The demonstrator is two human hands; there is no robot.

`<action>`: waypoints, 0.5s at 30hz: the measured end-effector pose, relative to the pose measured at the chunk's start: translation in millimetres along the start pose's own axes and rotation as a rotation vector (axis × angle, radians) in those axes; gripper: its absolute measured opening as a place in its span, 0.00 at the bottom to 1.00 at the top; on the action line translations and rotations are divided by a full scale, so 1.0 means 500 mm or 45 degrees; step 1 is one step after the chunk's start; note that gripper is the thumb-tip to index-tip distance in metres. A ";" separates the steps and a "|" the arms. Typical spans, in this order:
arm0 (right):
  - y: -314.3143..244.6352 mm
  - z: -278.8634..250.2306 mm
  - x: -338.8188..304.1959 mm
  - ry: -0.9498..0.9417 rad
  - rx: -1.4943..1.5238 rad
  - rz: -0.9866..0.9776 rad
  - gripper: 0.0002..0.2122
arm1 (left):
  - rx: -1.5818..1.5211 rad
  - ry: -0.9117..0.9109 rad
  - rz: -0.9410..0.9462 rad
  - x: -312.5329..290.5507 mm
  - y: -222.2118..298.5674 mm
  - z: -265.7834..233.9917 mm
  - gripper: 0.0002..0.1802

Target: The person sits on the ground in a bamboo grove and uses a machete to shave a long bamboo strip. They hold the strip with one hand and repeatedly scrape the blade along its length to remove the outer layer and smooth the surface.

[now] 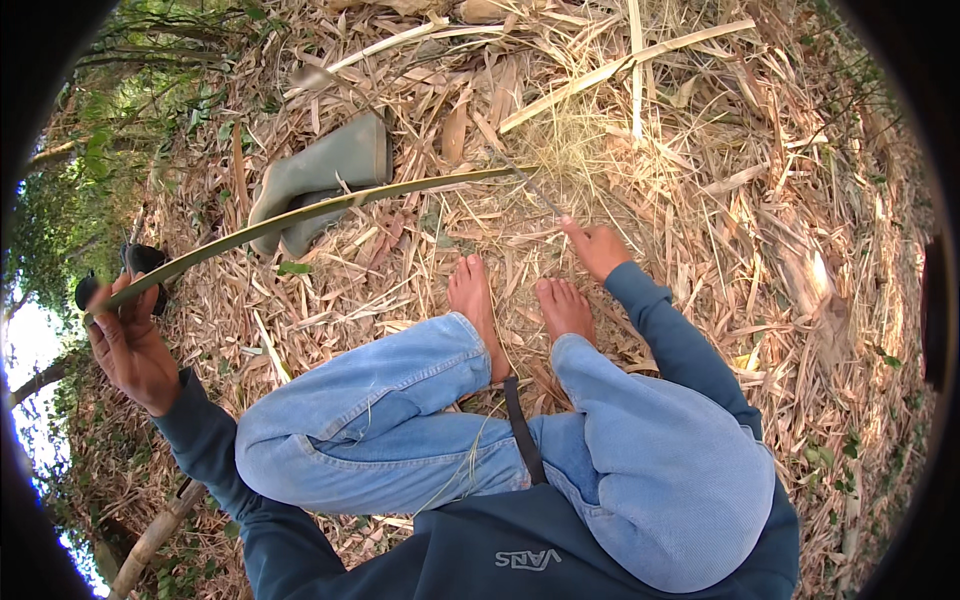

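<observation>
My left hand, out at the far left, is closed on one end of a long green bamboo strip. The strip slants up to the right, bending slightly, and passes in front of a pair of boots. In front of my right foot, my right hand grips a knife by its handle, which the fingers mostly hide. Its thin dark blade points up and left and crosses the strip's far end. Pale, curly bamboo shavings lie heaped just beyond the blade.
Grey-green rubber boots lie on the leaf-covered ground. Split bamboo strips are scattered at the far side. A small black object is behind my left hand. At lower left leans a wooden pole. My bare feet rest close by.
</observation>
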State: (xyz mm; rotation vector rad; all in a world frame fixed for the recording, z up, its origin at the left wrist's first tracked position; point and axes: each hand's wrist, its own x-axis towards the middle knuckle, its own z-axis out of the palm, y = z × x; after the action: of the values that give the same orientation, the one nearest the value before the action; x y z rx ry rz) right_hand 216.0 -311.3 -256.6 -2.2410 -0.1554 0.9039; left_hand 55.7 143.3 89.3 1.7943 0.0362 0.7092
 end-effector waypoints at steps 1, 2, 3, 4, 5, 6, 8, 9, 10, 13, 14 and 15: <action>0.012 -0.011 0.008 -0.036 -0.051 0.050 0.40 | 0.000 -0.010 0.000 -0.003 0.002 -0.003 0.19; 0.023 -0.013 0.013 -0.073 -0.102 0.100 0.40 | 0.000 -0.020 0.000 -0.003 0.004 -0.004 0.19; 0.038 0.001 -0.005 0.089 0.007 -0.056 0.40 | -0.009 -0.019 0.002 -0.002 0.001 0.001 0.19; 0.052 0.002 -0.004 0.069 0.013 0.019 0.41 | -0.017 -0.018 0.004 0.000 -0.001 0.008 0.19; 0.066 -0.001 -0.001 0.049 0.017 0.094 0.41 | -0.026 -0.014 0.004 -0.001 -0.002 0.015 0.19; 0.077 -0.006 0.010 0.030 0.026 0.157 0.41 | -0.015 -0.003 -0.002 -0.004 0.000 0.020 0.19; 0.113 -0.021 0.027 -0.021 0.080 0.356 0.41 | 0.015 0.014 -0.010 -0.001 0.012 0.021 0.19; 0.128 -0.025 0.033 0.010 0.017 0.323 0.40 | 0.026 0.034 -0.023 -0.001 0.010 0.015 0.19; 0.099 -0.024 0.046 0.026 -0.047 0.253 0.39 | 0.067 0.075 -0.021 -0.010 0.021 0.006 0.19; 0.132 -0.010 0.048 -0.019 0.044 0.298 0.36 | 0.272 0.330 -0.060 -0.028 0.006 0.060 0.22; 0.157 0.005 0.050 0.012 0.165 0.358 0.35 | 0.257 0.298 -0.080 -0.022 0.014 0.082 0.22; 0.212 0.025 0.065 0.055 0.244 0.380 0.36 | 0.176 0.184 -0.056 -0.005 0.017 0.090 0.21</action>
State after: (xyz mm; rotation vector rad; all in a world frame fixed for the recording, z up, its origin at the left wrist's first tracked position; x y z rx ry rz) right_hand 217.3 -371.7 -350.4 -2.1340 0.2824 0.9789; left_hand 72.7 100.8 88.1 1.8644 0.2257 0.8199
